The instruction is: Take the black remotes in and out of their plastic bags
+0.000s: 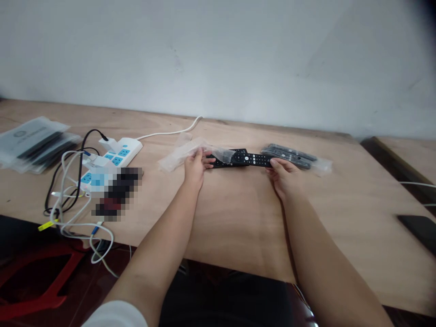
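Note:
A black remote control (258, 160) is pinched at its right end by my right hand (282, 172), thumb on top. Its left part runs into a clear plastic sleeve (223, 153), which my left hand (196, 165) grips between thumb and fingers. Beneath or just behind it lies another black remote (240, 151), partly covered, so I cannot tell how many are there. To the right, several remotes in clear plastic (289, 155) lie on the wooden table, close behind my right hand. More crumpled plastic film (170, 160) spreads out left of my left hand.
A white power strip (131, 147) with plugs and tangled cables (63, 195) occupies the left side, beside a pixelated dark object (117, 195). Flat plastic packets (34, 141) lie at far left. A dark flat object (417, 229) sits at the right edge. A wall closes the back.

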Motion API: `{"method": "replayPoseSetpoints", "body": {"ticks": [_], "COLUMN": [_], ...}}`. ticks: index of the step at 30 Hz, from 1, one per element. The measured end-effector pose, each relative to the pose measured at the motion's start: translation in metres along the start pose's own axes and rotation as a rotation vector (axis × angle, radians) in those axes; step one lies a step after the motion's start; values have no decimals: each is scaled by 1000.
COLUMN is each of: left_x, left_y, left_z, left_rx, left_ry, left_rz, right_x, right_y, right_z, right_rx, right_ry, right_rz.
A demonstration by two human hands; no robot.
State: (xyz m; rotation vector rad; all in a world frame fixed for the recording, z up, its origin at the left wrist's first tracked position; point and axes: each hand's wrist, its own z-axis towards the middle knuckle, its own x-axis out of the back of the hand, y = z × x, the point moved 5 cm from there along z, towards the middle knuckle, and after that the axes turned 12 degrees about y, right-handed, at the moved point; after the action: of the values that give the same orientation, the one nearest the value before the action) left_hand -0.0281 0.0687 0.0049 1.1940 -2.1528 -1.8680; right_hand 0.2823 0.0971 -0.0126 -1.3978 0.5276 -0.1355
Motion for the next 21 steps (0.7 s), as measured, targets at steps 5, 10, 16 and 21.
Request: {"method": "replayPoseSetpoints", "body": {"ticks": [5,10,16,21], "left_x": [1,-3,-7,-8], "left_y": [10,6,-4,-3], "left_z": [-3,-2,5,0], "left_rx": [39,16,-198,-397], "left_ry": [-1,-29,-167,-260], "left_rz": [-196,-206,123,364], "right_x": [-5,-11,-14,-19], "right_y": [-1,-2,-2,1], "right_z": [-6,-13,-17,-20], "right_rx": [2,-19,7,58], "right_ry": [-51,-111,-163,-257], "right_rz": [-92,-159,-271,-370]}}
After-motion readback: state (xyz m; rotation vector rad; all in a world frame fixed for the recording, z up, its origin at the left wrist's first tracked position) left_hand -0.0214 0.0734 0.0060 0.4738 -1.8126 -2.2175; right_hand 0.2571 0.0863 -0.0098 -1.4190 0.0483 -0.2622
